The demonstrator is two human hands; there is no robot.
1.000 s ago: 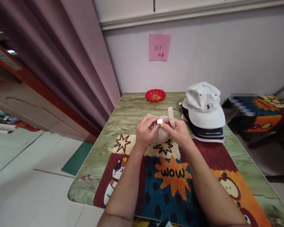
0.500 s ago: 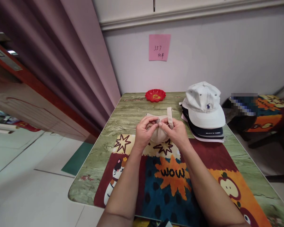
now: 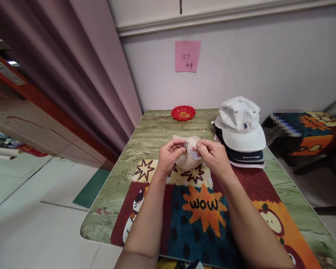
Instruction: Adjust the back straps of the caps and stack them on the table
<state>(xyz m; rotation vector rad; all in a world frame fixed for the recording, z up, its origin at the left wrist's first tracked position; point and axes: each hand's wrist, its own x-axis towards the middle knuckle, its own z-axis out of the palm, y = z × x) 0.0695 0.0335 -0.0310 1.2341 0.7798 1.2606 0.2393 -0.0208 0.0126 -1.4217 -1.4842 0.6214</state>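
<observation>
A beige cap [image 3: 186, 163] is held between my two hands over the far edge of the patterned mat, its back strap toward me. My left hand [image 3: 169, 155] is closed in a pinch on the small metal buckle [image 3: 185, 145] of the cap. Thumb and fingers of my right hand [image 3: 214, 153] pinch the cap's beige strap [image 3: 192, 144] just to the right of the buckle. Part of the cap is hidden behind my fingers.
To the right stands a stack of caps, a white cap [image 3: 240, 121] on top of dark and pale ones. A red scalloped dish [image 3: 183, 113] sits near the wall. The colourful mat [image 3: 204, 224] covers the near part of the wood-patterned table [image 3: 106, 209].
My right hand has shifted slightly right, away from the buckle, pulling on the strap. The strap end that stood upright by that hand now lies across between the hands.
</observation>
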